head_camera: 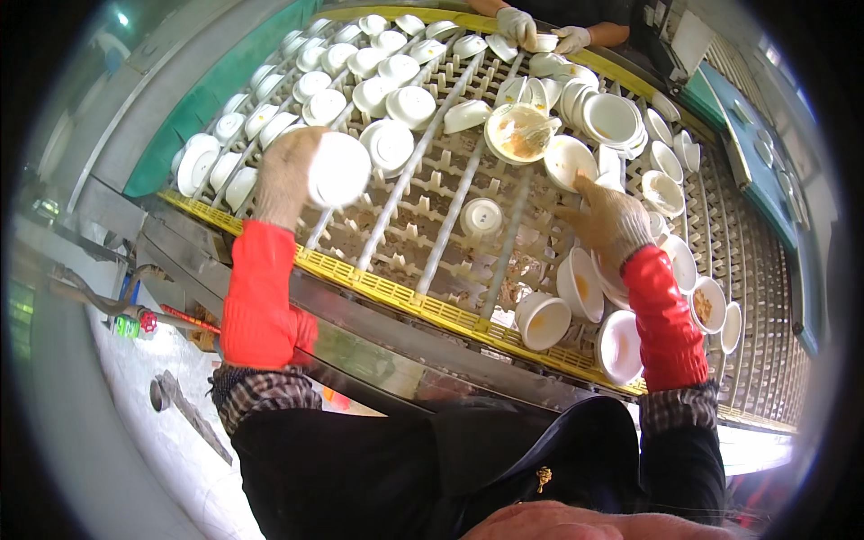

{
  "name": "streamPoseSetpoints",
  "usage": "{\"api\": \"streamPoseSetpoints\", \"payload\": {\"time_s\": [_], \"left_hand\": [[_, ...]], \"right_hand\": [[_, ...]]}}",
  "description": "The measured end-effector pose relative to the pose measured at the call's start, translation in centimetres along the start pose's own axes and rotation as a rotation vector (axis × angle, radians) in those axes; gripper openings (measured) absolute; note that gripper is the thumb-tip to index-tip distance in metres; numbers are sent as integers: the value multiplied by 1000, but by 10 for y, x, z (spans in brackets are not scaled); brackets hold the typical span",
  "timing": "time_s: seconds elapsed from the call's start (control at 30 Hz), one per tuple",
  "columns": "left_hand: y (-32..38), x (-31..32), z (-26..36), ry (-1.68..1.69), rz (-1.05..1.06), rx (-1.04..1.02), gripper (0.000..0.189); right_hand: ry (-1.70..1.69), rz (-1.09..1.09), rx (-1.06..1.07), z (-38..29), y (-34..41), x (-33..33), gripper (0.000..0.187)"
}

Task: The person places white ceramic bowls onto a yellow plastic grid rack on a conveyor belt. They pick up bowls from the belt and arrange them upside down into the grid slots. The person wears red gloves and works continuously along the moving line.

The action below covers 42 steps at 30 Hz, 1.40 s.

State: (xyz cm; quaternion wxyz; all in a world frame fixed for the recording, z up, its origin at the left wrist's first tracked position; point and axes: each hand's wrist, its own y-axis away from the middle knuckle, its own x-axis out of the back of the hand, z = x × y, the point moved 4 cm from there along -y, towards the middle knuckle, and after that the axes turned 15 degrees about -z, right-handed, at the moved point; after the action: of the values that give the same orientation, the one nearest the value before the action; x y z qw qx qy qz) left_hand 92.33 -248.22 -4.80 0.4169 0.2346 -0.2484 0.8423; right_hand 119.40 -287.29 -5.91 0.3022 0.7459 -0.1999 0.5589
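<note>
My left hand, in a beige knit glove, is at the left of the conveyor with a white bowl in its grip; the bowl hides the fingers. My right hand, gloved too, reaches over the right side with thumb and forefinger spread. Its forefinger overlaps the rim of a tilted white bowl; firm contact is hard to tell. A food-soiled bowl with crumpled clear plastic lies just beyond. Between my hands, a small white bowl rests base-up on the pegged conveyor belt.
Overturned white bowls stand in rows at left. Stacked bowls and soiled bowls crowd the right. Across the belt, a co-worker's gloved hands handle a bowl. A yellow edge rail runs before me; a teal side panel stands left.
</note>
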Motion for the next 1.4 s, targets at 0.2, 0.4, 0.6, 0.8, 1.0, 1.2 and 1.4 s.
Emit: {"api": "streamPoseSetpoints", "payload": {"time_s": [0.2,0.4,0.6,0.8,1.0,1.2,1.4], "left_hand": [[1,-2,-33,-953,6,210,61],[51,-126,125,-793,-275,-726,46],[105,-232,188,-750,-498,-1165,31],[118,-239,213,-702,-494,-1240,30],[121,-249,205,-764,-573,-1011,21],[78,-202,153,69,-955,-249,30],[-34,-86,97,-751,-101,-287,27]], "right_hand": [[202,372,363,-13,77,-4,69],[195,327,276,-11,129,-12,78],[-388,288,187,30,151,-13,72],[-369,432,606,0,75,56,37],[-66,424,558,-32,15,24,33],[20,264,410,20,71,-30,53],[184,248,366,17,115,-21,68]]}}
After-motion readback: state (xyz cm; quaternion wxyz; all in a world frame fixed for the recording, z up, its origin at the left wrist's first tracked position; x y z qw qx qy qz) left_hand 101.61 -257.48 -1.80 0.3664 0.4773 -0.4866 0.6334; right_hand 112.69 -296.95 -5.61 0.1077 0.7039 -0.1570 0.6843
